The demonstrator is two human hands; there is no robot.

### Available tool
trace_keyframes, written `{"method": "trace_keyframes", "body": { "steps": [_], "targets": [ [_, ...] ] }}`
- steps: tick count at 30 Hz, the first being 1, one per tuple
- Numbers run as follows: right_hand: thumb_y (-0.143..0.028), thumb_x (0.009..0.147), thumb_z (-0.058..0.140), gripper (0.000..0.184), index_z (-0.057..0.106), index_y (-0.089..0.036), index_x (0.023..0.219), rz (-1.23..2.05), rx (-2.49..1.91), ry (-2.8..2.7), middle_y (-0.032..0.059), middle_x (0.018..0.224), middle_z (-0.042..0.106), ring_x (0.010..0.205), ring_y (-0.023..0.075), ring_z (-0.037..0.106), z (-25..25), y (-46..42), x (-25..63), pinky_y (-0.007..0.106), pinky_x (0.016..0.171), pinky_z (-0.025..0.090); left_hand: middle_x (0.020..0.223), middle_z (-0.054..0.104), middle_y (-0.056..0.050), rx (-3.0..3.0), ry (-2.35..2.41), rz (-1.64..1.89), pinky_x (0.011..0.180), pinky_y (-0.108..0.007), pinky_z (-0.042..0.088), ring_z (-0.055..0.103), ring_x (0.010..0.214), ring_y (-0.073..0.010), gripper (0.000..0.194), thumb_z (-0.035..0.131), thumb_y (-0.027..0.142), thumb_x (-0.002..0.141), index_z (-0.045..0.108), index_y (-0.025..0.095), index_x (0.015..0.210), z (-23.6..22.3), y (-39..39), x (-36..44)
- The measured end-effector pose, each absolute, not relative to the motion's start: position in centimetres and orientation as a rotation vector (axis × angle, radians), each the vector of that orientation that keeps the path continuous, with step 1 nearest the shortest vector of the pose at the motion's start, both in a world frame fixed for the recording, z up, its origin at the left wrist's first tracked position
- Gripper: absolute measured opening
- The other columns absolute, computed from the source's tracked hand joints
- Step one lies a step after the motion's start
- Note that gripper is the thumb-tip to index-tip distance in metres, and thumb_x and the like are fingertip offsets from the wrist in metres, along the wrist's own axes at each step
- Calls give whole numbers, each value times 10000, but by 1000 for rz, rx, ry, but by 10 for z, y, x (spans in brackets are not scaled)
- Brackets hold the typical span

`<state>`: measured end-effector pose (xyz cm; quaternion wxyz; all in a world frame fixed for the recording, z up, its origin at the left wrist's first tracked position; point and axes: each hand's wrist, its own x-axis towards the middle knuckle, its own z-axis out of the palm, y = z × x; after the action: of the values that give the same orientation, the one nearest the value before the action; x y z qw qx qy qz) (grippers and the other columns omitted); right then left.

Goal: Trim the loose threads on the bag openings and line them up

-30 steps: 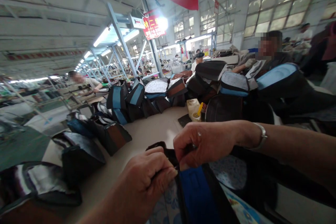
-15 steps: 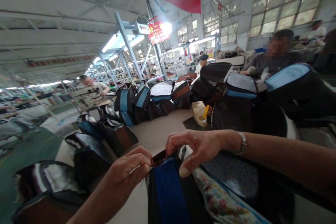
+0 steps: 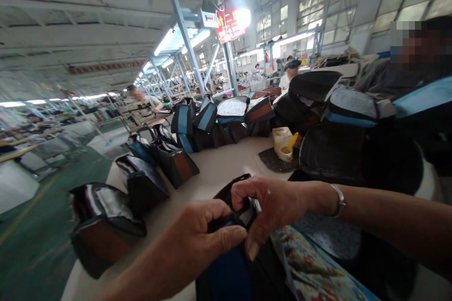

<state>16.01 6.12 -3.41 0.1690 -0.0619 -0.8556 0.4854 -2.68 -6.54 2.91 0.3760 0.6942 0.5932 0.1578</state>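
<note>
A black sewn fabric piece with a broad blue panel (image 3: pixel 229 275) hangs in front of me, its top edge in my hands. My left hand (image 3: pixel 201 233) is closed on that edge, thumb lying along the top of the blue panel. Close beside it, my right hand (image 3: pixel 275 204) pinches the same edge with curled fingers and thumb. The two thumbs nearly meet, and the fingers hide the exact grip. A dark flap (image 3: pixel 231 188) sticks up behind the fingers. Under my right forearm lies flower-patterned cloth (image 3: pixel 314 263).
Similar sewn pieces, such as a brown-panelled one (image 3: pixel 102 240), line the far and left edges of the pale table (image 3: pixel 215 167). A white glue-stained container (image 3: pixel 282 138) with a yellow-handled tool (image 3: pixel 293 141) stands on a dark pad. A person in a dark top (image 3: pixel 384 77) is at the right.
My left hand has moved right and up, closer to my right hand, its thumb now over the blue panel's top. The view has turned left, so surroundings sit farther right.
</note>
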Motion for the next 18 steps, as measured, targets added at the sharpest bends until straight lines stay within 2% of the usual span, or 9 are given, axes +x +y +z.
{"method": "trace_keyframes", "body": {
  "steps": [6,12,18],
  "targets": [
    [-540,546,923,629,590,-157,917,1461,-149,-2405,-44,817,573,719,98,456,-35,62,164,216,633,381,704,470,35,1742,1453,463,584,-253,306,402,650,-120,366,618,477,899,674,129,803,24,-64,-26],
    [-434,773,815,401,592,-130,908,1598,12,-2346,-43,763,514,673,80,421,-23,58,167,203,599,363,675,380,50,1688,1458,497,578,-262,280,350,644,-121,309,566,406,906,556,162,716,25,-67,-20],
    [-326,803,752,268,585,-133,886,1814,-126,-2255,-53,724,486,637,74,394,-20,50,169,190,557,334,680,397,40,1746,1545,499,607,-269,304,389,666,-135,251,522,322,872,514,176,669,24,-70,-12]
  ]
}}
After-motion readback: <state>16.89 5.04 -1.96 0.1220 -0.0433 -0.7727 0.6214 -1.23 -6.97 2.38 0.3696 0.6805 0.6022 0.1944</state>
